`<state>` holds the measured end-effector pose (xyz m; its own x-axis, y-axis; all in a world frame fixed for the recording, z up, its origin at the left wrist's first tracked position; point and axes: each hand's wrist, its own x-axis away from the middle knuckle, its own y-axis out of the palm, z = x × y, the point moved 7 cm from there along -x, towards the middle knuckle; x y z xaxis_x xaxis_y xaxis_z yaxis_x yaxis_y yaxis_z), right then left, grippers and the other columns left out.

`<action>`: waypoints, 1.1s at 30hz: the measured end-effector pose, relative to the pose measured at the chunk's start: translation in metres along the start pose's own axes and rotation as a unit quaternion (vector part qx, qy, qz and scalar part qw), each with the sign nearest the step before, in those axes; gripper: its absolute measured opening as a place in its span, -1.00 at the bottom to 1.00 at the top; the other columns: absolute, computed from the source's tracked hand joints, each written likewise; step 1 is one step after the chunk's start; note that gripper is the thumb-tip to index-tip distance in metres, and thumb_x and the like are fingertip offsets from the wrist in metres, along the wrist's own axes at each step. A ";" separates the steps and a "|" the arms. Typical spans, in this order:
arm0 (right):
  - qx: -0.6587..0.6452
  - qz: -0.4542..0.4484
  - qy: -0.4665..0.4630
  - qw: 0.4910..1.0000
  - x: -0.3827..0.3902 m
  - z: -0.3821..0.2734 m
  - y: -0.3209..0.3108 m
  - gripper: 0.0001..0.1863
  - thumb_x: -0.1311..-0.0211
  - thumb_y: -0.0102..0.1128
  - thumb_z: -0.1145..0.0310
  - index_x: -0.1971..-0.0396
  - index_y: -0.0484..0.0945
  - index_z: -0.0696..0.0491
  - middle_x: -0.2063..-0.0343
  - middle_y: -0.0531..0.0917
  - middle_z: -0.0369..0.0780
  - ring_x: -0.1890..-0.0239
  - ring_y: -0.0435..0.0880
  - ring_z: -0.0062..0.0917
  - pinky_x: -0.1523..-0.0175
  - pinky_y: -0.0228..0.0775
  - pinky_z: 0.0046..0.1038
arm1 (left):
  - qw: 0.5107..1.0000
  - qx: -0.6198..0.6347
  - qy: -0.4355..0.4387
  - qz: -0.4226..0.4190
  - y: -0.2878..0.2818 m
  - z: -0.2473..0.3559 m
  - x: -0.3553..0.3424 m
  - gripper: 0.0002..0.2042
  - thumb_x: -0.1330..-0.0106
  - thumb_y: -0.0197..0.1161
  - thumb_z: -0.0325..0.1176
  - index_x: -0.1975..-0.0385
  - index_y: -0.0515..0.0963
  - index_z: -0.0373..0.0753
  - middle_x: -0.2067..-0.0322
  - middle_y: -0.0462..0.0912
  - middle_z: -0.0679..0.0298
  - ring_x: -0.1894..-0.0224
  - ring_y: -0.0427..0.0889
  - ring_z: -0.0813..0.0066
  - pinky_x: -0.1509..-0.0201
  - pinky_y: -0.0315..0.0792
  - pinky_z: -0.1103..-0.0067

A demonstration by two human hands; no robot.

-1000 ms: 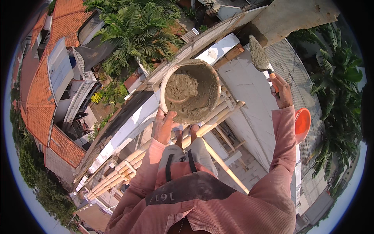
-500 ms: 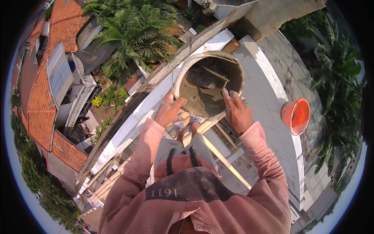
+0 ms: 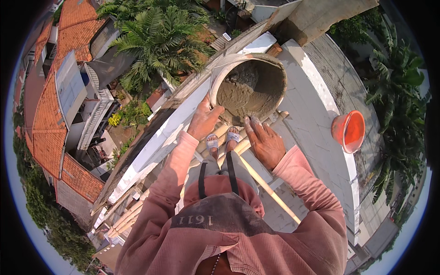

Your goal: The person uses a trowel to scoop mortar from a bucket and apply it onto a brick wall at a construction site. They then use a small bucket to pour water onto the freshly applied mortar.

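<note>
A grey, mortar-crusted bucket (image 3: 280,98) is tilted toward me, its mouth showing wet mortar (image 3: 245,98) heaped inside. My left hand (image 3: 202,120) grips its left near side, thumb along the rim and the other fingers partly hidden behind. At the near rim, my right hand (image 3: 266,141) rests its outstretched, mortar-smeared fingertips, the palm turned down. The thin angled tool seen earlier in the mortar does not show now.
I stand in sandals on bamboo poles (image 3: 270,188) high above ground. A white-edged ledge (image 3: 316,82) curves along the right, with an orange-red bucket (image 3: 350,132) on it. A rough wall (image 3: 183,89) runs along the left; tiled roofs and palms lie below.
The bucket has tipped more toward me and risen slightly. My right hand has moved left and down from its right inner side to the near rim; the thin tool is gone from view.
</note>
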<state>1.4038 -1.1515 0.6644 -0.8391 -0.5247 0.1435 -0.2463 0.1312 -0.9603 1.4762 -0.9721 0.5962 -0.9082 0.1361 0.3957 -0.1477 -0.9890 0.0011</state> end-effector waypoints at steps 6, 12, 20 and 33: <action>0.086 -0.054 -0.011 0.995 0.016 0.039 -0.015 -0.37 -0.15 0.02 0.45 -0.30 0.25 0.09 -0.08 0.44 -0.12 0.00 0.54 -0.19 0.04 0.56 -0.24 | 0.993 0.111 -0.029 -0.012 -0.006 -0.005 0.015 -0.43 -0.23 0.16 -0.37 -0.28 0.24 -0.21 0.02 0.50 0.18 0.06 0.52 0.47 0.15 0.55 0.53; 0.056 0.041 0.117 0.991 0.003 0.038 -0.039 -0.40 -0.15 0.02 0.47 -0.27 0.27 0.10 0.01 0.47 -0.06 0.05 0.58 -0.18 0.17 0.59 -0.25 | 0.981 -0.126 0.146 0.020 0.004 0.023 0.024 -0.34 -0.20 0.08 -0.44 -0.36 0.12 -0.35 -0.26 0.34 0.01 -0.26 0.36 0.23 -0.38 0.12 0.50; 0.022 -0.022 0.179 0.983 0.001 0.020 -0.018 -0.41 -0.16 0.04 0.42 -0.25 0.28 0.13 0.13 0.46 -0.06 0.47 0.67 -0.21 0.46 0.54 -0.24 | 0.986 -0.072 0.145 0.040 0.009 0.045 0.025 -0.35 -0.21 0.05 -0.45 -0.37 0.12 -0.34 -0.30 0.31 0.06 -0.32 0.29 0.29 -0.38 0.10 0.53; -0.015 0.057 0.176 0.983 -0.001 0.044 -0.046 -0.57 -0.31 0.01 0.30 -0.15 0.37 0.10 0.20 0.53 -0.06 0.54 0.65 -0.16 0.48 0.49 -0.14 | 0.978 -0.099 0.180 0.020 0.013 0.047 0.016 -0.35 -0.23 0.02 -0.48 -0.39 0.10 -0.28 -0.33 0.26 0.02 -0.36 0.25 0.21 -0.40 0.12 0.47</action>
<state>1.4375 -1.1935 0.6981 -0.9768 -0.1816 0.1137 -0.1499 0.2001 -0.9683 1.4780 -0.9856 0.6456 -0.9887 0.1442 0.0421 -0.1497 -0.9685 -0.1989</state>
